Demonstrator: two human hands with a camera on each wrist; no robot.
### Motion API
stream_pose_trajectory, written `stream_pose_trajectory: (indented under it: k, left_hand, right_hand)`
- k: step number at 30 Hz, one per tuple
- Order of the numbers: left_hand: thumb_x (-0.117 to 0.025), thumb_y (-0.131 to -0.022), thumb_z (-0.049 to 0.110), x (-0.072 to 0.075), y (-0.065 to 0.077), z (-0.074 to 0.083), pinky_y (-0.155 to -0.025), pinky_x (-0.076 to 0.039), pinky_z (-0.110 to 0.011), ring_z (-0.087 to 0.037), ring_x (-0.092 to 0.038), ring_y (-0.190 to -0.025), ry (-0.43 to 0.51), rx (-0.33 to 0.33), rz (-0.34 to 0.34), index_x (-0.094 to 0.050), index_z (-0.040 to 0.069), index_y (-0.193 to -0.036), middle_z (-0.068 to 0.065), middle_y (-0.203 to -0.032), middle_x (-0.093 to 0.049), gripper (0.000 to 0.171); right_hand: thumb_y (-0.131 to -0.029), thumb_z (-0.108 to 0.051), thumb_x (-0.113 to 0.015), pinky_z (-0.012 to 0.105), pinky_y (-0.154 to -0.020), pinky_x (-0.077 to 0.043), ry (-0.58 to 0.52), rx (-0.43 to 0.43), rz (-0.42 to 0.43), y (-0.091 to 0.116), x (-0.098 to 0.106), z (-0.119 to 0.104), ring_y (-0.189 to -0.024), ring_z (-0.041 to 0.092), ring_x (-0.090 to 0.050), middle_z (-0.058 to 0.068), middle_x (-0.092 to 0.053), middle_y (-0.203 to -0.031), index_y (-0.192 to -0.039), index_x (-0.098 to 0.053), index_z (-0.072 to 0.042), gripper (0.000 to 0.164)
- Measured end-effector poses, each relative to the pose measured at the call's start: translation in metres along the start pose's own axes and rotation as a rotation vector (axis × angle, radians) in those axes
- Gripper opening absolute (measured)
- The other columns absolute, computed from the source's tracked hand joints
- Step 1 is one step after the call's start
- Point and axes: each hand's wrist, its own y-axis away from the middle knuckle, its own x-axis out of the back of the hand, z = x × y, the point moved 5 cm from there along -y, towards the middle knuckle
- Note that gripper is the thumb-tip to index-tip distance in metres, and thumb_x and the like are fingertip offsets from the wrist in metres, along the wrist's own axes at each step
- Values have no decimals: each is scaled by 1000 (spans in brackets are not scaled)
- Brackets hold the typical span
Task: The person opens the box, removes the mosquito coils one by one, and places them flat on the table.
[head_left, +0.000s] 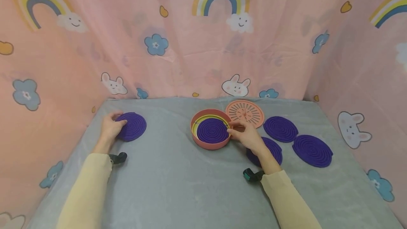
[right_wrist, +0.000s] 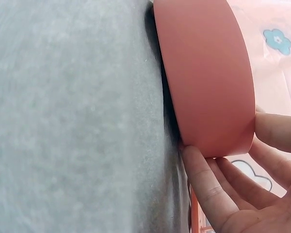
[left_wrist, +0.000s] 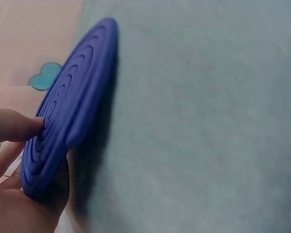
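Observation:
At the table's left side my left hand (head_left: 110,127) pinches a purple mosquito coil (head_left: 131,126) by its edge. The left wrist view shows that coil (left_wrist: 70,97) tilted over the cloth, the thumb on its ridged face and fingers behind. A round coral mosquito coil box (head_left: 210,146) with a yellow inside stands mid-table, another purple coil (head_left: 212,130) lying in it. My right hand (head_left: 247,136) holds the box by its right side. From the right wrist, the box's smooth outer wall (right_wrist: 206,77) shows, with fingers at its lower edge and the thumb near the rim.
Behind the right hand lies a coral slotted lid (head_left: 245,111). To the right are three more purple coils, at the back (head_left: 281,129), far right (head_left: 313,150) and partly under the right forearm (head_left: 270,149). A pink printed curtain (head_left: 190,66) borders the grey cloth-covered table (head_left: 178,186).

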Motion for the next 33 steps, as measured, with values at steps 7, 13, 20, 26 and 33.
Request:
stream_pose_trajectory:
  k: [7, 13, 20, 26, 33]
  left_hand:
    - [-60, -97, 3, -3, -3, -8, -109, -42, -56, -51, -48, -129, -187, -65, -31, -46, -10, -143, -38, -139, -48, 50]
    - [-60, -98, 6, -2, -1, 1, -110, -37, -62, -55, -45, -130, -332, -165, -30, -48, -14, -138, -40, -138, -48, 47]
    - [-55, -99, 10, -3, 5, 17, -108, -39, -61, -52, -49, -127, -346, -260, 10, -54, -12, -134, -36, -134, -53, 41]
    - [-53, -101, 12, -7, 13, 35, -106, -42, -60, -48, -52, -124, -315, -285, 25, -57, -9, -131, -33, -131, -58, 37]
    - [-54, -102, 13, -19, 26, 58, -101, -47, -58, -47, -59, -116, -264, -358, 5, -59, -9, -130, -31, -125, -61, 36]
  right_hand:
    - [-98, -22, -71, 44, -97, -54, 5, 0, 0, 0, 0, 0, -123, 35, -59, 20, -62, -133, -136, -61, -1, 44]
    - [-98, -25, -71, 47, -98, -53, 5, -19, -4, 2, 1, 0, -123, 34, -59, 20, -62, -133, -136, -61, -2, 46]
    - [-97, -23, -72, 47, -98, -53, 3, -16, 2, 1, 1, -2, -123, 34, -59, 20, -62, -133, -136, -61, -2, 45]
    - [-97, -22, -72, 45, -97, -54, -2, -13, 3, 0, 1, -2, -123, 34, -59, 20, -62, -133, -135, -61, -2, 45]
    - [-97, -23, -72, 44, -96, -55, 1, -14, 1, 1, 1, -2, -123, 34, -60, 20, -62, -133, -136, -61, -2, 45]
